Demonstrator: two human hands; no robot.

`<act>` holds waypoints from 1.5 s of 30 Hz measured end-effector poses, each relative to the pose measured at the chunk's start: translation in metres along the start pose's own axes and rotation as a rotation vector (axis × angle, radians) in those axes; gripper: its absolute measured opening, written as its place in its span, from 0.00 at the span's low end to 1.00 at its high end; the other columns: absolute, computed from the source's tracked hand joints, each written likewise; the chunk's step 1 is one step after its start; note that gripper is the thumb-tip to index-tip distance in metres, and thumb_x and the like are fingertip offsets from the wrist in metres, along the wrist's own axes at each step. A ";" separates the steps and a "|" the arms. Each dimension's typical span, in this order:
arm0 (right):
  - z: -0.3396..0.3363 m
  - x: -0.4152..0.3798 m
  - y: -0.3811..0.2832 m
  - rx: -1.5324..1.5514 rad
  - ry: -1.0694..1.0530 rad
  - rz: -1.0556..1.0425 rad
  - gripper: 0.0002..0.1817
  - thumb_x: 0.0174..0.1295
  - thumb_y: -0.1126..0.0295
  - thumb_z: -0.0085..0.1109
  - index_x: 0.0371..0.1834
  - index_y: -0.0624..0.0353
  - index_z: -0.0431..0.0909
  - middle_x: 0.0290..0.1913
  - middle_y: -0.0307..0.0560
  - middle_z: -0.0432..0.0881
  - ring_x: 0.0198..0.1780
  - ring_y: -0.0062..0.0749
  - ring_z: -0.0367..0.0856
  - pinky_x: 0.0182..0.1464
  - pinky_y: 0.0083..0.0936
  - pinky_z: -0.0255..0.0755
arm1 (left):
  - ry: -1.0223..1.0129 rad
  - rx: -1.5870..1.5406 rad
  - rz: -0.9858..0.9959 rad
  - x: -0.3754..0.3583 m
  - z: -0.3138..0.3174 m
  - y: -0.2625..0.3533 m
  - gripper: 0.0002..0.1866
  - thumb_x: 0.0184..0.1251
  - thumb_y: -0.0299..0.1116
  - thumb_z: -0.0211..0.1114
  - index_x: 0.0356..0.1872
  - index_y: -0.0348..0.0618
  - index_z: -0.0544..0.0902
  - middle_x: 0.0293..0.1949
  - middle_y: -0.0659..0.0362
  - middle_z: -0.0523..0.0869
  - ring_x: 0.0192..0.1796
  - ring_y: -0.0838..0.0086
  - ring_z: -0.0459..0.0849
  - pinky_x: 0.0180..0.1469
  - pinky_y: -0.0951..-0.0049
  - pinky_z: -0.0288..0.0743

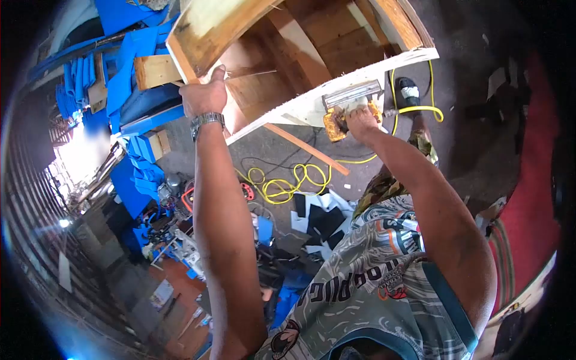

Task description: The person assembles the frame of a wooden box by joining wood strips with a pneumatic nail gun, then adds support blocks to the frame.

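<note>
A large wooden frame [306, 87], boxed in with boards and a pale panel edge, fills the top of the view. My left hand [206, 96], with a metal watch at the wrist, grips its left corner, thumb pressed along the inside. In my right hand [362, 122] is a yellow air-powered staple gun [334, 125], fingers closed round its handle. Its long silver magazine [354, 95] lies right at the frame's lower edge, overlapping the pale panel. A yellow air hose [420, 109] runs off from the gun's right end.
Loops of yellow hose [288, 185] lie on the floor below the frame, beside a thin wooden strip [312, 150]. Blue foam pieces [135, 66] pile up at left. Black and white scraps [324, 216] lie near my legs. A red cloth [534, 180] spreads along the right.
</note>
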State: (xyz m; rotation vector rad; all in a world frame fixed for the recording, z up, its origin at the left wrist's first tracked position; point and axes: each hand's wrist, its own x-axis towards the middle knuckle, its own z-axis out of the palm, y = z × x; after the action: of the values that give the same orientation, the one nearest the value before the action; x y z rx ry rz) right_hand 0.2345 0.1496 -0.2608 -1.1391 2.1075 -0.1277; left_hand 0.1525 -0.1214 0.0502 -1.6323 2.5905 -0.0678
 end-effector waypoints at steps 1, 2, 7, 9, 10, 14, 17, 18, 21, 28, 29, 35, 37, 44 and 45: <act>-0.021 -0.002 0.002 0.040 -0.029 0.015 0.16 0.65 0.68 0.50 0.53 0.57 0.81 0.54 0.48 0.83 0.60 0.38 0.79 0.64 0.37 0.66 | 0.024 -0.004 0.008 -0.002 -0.003 0.003 0.52 0.47 0.64 0.74 0.55 0.18 0.72 0.52 0.31 0.82 0.56 0.45 0.83 0.61 0.57 0.75; -0.038 -0.019 0.002 -0.077 -0.065 -0.051 0.16 0.63 0.66 0.53 0.52 0.57 0.82 0.55 0.48 0.84 0.60 0.36 0.80 0.62 0.36 0.68 | 0.044 -0.014 0.008 -0.005 -0.006 0.004 0.52 0.47 0.64 0.74 0.55 0.19 0.71 0.52 0.32 0.82 0.57 0.45 0.83 0.61 0.57 0.75; -0.191 -0.144 -0.034 0.080 -0.350 -0.135 0.19 0.60 0.60 0.58 0.47 0.63 0.82 0.47 0.61 0.86 0.52 0.52 0.85 0.55 0.46 0.77 | 0.014 -0.160 0.020 -0.001 -0.007 -0.013 0.41 0.52 0.57 0.73 0.53 0.27 0.71 0.49 0.37 0.85 0.53 0.48 0.85 0.57 0.55 0.79; -0.260 -0.199 -0.044 0.242 -0.340 -0.150 0.30 0.64 0.53 0.57 0.58 0.69 0.70 0.49 0.68 0.82 0.56 0.61 0.80 0.60 0.47 0.72 | -0.013 -0.207 -0.022 -0.006 -0.017 -0.015 0.40 0.53 0.56 0.73 0.53 0.28 0.71 0.49 0.38 0.85 0.53 0.49 0.86 0.57 0.55 0.79; -0.299 -0.224 -0.047 0.268 -0.355 -0.146 0.32 0.68 0.48 0.54 0.58 0.70 0.69 0.53 0.70 0.79 0.59 0.61 0.78 0.62 0.47 0.70 | -0.022 -0.245 -0.015 -0.008 -0.022 -0.015 0.39 0.54 0.55 0.74 0.52 0.29 0.71 0.49 0.40 0.85 0.52 0.50 0.86 0.57 0.56 0.80; -0.412 -0.280 -0.046 0.986 -0.233 -0.126 0.28 0.72 0.47 0.51 0.49 0.68 0.73 0.34 0.54 0.83 0.38 0.39 0.85 0.43 0.34 0.80 | -0.035 -0.275 -0.022 -0.012 -0.025 -0.014 0.40 0.54 0.56 0.74 0.53 0.30 0.71 0.48 0.41 0.86 0.52 0.52 0.87 0.56 0.57 0.81; -0.442 -0.264 -0.045 1.864 -0.163 0.089 0.23 0.72 0.51 0.52 0.43 0.65 0.73 0.25 0.46 0.80 0.29 0.33 0.84 0.34 0.31 0.81 | -0.086 -0.295 -0.035 -0.019 -0.037 -0.012 0.41 0.53 0.54 0.72 0.56 0.29 0.70 0.51 0.39 0.85 0.55 0.49 0.85 0.59 0.55 0.78; -0.435 -0.247 -0.043 2.024 -0.111 0.044 0.21 0.73 0.52 0.51 0.43 0.65 0.72 0.25 0.45 0.79 0.27 0.33 0.83 0.34 0.32 0.80 | -0.103 -0.293 -0.050 -0.013 -0.031 -0.014 0.41 0.53 0.55 0.72 0.55 0.30 0.70 0.51 0.39 0.85 0.55 0.50 0.85 0.59 0.56 0.78; -0.404 -0.204 -0.042 2.316 0.080 0.073 0.15 0.74 0.57 0.49 0.45 0.59 0.67 0.26 0.44 0.75 0.26 0.34 0.78 0.33 0.36 0.78 | -0.115 -0.244 -0.053 -0.010 -0.031 -0.010 0.41 0.53 0.57 0.73 0.55 0.30 0.70 0.51 0.39 0.85 0.55 0.48 0.85 0.59 0.56 0.78; -0.393 -0.130 -0.051 2.343 0.060 0.209 0.15 0.75 0.61 0.44 0.39 0.65 0.66 0.29 0.51 0.74 0.33 0.40 0.78 0.42 0.43 0.80 | -0.075 -0.222 -0.041 -0.011 -0.027 -0.010 0.39 0.52 0.54 0.75 0.52 0.30 0.71 0.49 0.39 0.86 0.52 0.49 0.86 0.55 0.56 0.80; -0.392 -0.115 -0.046 2.362 0.042 0.184 0.15 0.74 0.61 0.44 0.40 0.65 0.66 0.30 0.53 0.76 0.33 0.41 0.80 0.41 0.43 0.81 | -0.076 -0.232 -0.049 -0.009 -0.028 -0.009 0.39 0.52 0.54 0.75 0.52 0.30 0.71 0.49 0.39 0.86 0.52 0.48 0.86 0.55 0.56 0.80; -0.384 -0.091 -0.058 2.311 0.109 0.284 0.12 0.71 0.66 0.46 0.47 0.64 0.65 0.31 0.54 0.76 0.30 0.43 0.80 0.41 0.44 0.83 | -0.074 -0.223 -0.050 -0.007 -0.027 -0.009 0.40 0.52 0.56 0.74 0.53 0.30 0.71 0.48 0.38 0.85 0.52 0.49 0.86 0.54 0.56 0.81; -0.373 -0.076 -0.053 2.312 0.133 0.351 0.13 0.70 0.67 0.47 0.49 0.65 0.65 0.33 0.56 0.77 0.31 0.44 0.80 0.43 0.46 0.82 | -0.058 -0.226 -0.049 -0.004 -0.020 -0.012 0.41 0.52 0.58 0.74 0.52 0.30 0.71 0.48 0.38 0.85 0.51 0.49 0.87 0.54 0.56 0.81; -0.376 -0.016 -0.022 2.158 0.147 0.370 0.15 0.71 0.65 0.47 0.50 0.66 0.66 0.31 0.55 0.75 0.30 0.44 0.80 0.39 0.45 0.83 | -0.069 -0.198 -0.037 -0.004 -0.021 -0.014 0.42 0.52 0.58 0.73 0.53 0.29 0.72 0.48 0.41 0.86 0.51 0.51 0.87 0.54 0.57 0.81; -0.374 -0.009 -0.014 2.129 0.141 0.298 0.14 0.71 0.65 0.47 0.50 0.66 0.66 0.31 0.54 0.75 0.28 0.40 0.80 0.37 0.42 0.84 | -0.055 -0.218 -0.020 0.001 -0.019 -0.013 0.41 0.52 0.58 0.73 0.53 0.29 0.72 0.48 0.41 0.86 0.51 0.51 0.87 0.54 0.57 0.81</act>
State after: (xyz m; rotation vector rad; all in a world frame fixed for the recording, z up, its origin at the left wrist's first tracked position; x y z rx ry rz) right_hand 0.0091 0.0584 0.0233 0.5013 1.0076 -1.7228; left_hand 0.1622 -0.1277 0.0706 -1.6999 2.6190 0.2634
